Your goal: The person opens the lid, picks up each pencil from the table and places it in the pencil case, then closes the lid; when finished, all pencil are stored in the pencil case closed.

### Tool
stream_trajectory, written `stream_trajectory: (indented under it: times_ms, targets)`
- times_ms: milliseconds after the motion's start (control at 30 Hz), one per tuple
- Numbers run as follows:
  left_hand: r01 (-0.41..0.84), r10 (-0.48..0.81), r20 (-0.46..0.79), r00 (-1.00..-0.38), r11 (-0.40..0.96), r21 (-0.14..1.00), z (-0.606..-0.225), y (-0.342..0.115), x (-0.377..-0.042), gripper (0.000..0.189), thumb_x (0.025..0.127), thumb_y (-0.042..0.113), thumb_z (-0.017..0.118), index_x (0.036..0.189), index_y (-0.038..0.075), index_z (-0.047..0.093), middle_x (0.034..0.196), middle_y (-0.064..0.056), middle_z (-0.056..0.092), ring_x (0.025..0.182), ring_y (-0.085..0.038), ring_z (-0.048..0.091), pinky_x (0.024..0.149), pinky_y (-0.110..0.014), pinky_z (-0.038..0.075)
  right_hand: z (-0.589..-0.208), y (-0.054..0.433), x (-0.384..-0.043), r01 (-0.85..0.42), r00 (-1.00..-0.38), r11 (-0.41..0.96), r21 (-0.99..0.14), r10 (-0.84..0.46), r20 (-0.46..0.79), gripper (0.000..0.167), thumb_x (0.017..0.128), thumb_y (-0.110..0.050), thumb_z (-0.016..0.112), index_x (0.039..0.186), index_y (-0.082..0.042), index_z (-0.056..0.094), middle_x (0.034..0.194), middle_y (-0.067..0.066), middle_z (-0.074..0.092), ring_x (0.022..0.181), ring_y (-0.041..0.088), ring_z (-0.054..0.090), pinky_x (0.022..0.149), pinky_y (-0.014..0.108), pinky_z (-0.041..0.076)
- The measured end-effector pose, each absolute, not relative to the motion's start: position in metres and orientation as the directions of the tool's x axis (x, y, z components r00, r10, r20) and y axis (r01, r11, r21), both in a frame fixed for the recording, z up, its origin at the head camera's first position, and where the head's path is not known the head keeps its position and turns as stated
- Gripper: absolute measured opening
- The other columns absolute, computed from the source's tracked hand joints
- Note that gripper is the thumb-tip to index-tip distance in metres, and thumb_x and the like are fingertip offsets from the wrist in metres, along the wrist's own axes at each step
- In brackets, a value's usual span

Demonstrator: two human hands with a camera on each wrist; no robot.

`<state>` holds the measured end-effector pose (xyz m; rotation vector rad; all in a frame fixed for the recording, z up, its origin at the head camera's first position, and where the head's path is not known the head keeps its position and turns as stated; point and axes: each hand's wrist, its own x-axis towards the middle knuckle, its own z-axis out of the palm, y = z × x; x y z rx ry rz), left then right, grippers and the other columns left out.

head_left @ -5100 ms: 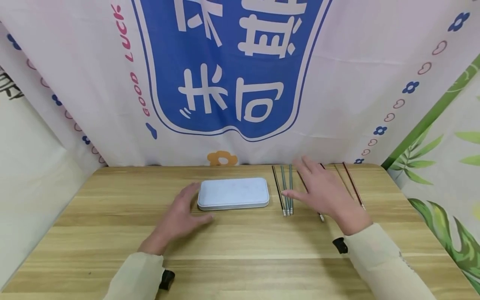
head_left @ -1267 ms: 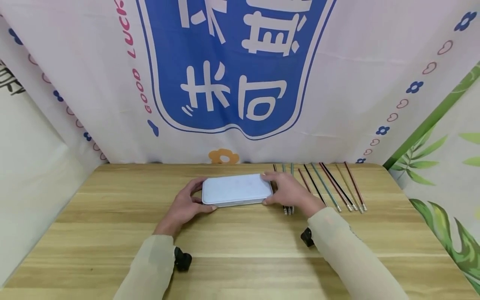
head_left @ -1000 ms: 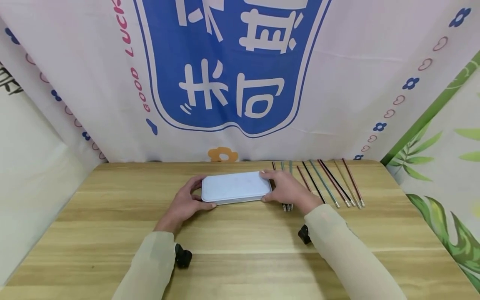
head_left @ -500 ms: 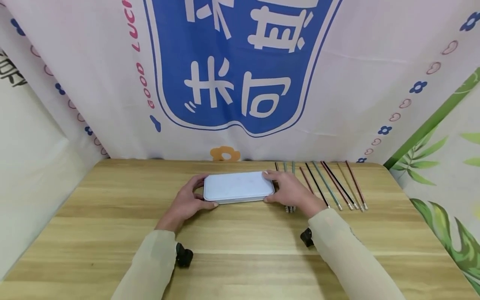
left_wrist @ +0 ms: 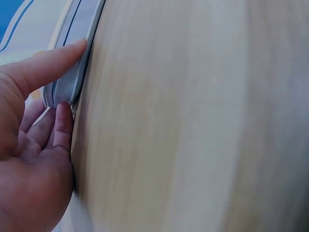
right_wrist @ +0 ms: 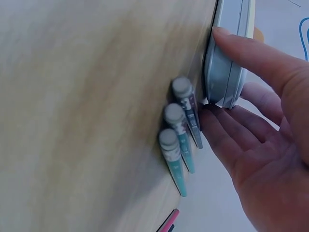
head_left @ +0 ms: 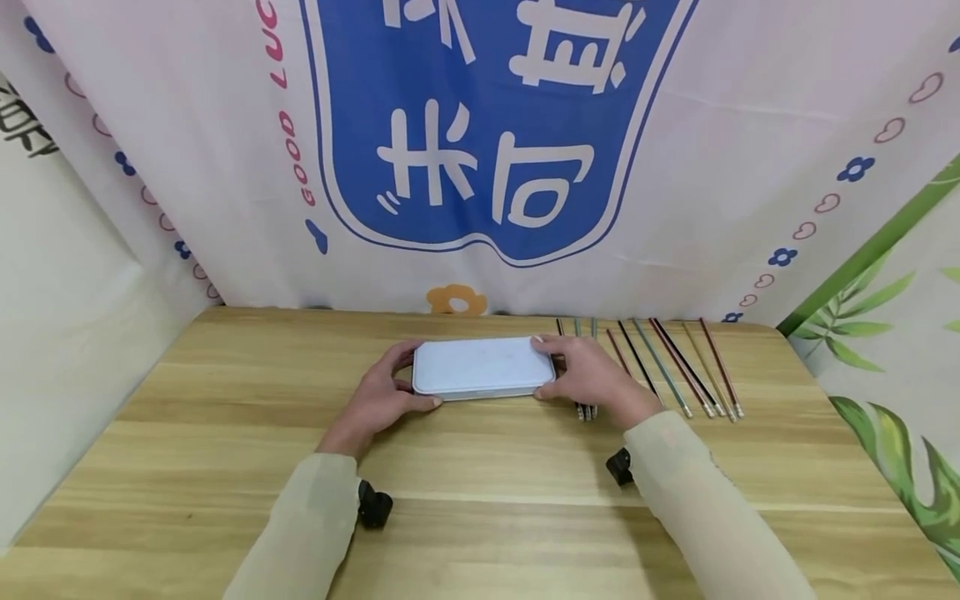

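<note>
A pale blue-white, lidded tin pencil case (head_left: 483,367) lies flat on the wooden table, its lid down. My left hand (head_left: 382,396) holds its left end, thumb at the front edge and fingers round the end. The right hand (head_left: 588,379) grips the opposite end the same way, one finger on the back right corner of the lid. In the left wrist view, the thumb touches the side of the pencil case (left_wrist: 67,84). Three pencils (right_wrist: 175,157) with eraser ends lie right beside the case, partly hidden under the right hand in the head view.
Several more pencils (head_left: 678,367), red, black, teal and yellowish, lie spread out to the right, eraser ends toward me. A printed cloth (head_left: 360,275) hangs behind the table's back edge. Wooden tabletop (head_left: 495,517) stretches in front of the case.
Five seconds ago my right hand was over the pencils; it has since moved left onto the case's right end. The left hand has closed in on its end. Lately only the head view shifts.
</note>
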<state>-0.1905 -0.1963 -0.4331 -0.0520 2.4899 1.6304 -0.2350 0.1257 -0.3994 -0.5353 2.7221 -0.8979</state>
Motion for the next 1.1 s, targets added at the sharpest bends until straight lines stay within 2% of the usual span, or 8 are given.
stream_trajectory:
  times_ms: [400, 700, 1100]
  targets:
    - [-0.124, 0.042, -0.156, -0.987, 0.422, 0.898, -0.4332, -0.1926, -0.1909, 0.096, 0.085, 0.007, 0.091, 0.165, 0.019, 0.040, 0.168, -0.017, 0.044, 0.120, -0.034, 0.064, 0.102, -0.042, 0.053, -0.3976, 0.1246, -0.2345, -0.265, -0.907, 0.748, -0.609, -0.408, -0.106, 0.083, 0.086, -0.015, 0.092, 0.158, -0.006, 0.051, 0.170, 0.019, 0.042, 0.147, 0.039, 0.055, 0.116, 0.049, 0.051]
    - [-0.117, 0.050, -0.153, -0.987, 0.431, 0.895, -0.4312, -0.1977, -0.1913, 0.096, 0.086, 0.004, 0.089, 0.166, 0.017, 0.037, 0.169, -0.018, 0.042, 0.112, -0.031, 0.064, 0.095, -0.033, 0.051, -0.3974, 0.1220, -0.2350, -0.287, -0.903, 0.756, -0.588, -0.418, -0.097, 0.085, 0.085, -0.023, 0.094, 0.157, -0.008, 0.053, 0.168, 0.017, 0.044, 0.143, 0.039, 0.058, 0.113, 0.048, 0.053]
    - [-0.105, 0.060, -0.147, -0.987, 0.445, 0.890, -0.4314, -0.1922, -0.1919, 0.099, 0.085, 0.000, 0.089, 0.167, 0.013, 0.036, 0.171, -0.021, 0.039, 0.126, -0.034, 0.060, 0.099, -0.036, 0.051, -0.4001, 0.1310, -0.2359, -0.306, -0.892, 0.739, -0.600, -0.443, -0.090, 0.084, 0.086, -0.027, 0.093, 0.157, -0.008, 0.052, 0.169, 0.017, 0.043, 0.147, 0.038, 0.055, 0.116, 0.049, 0.050]
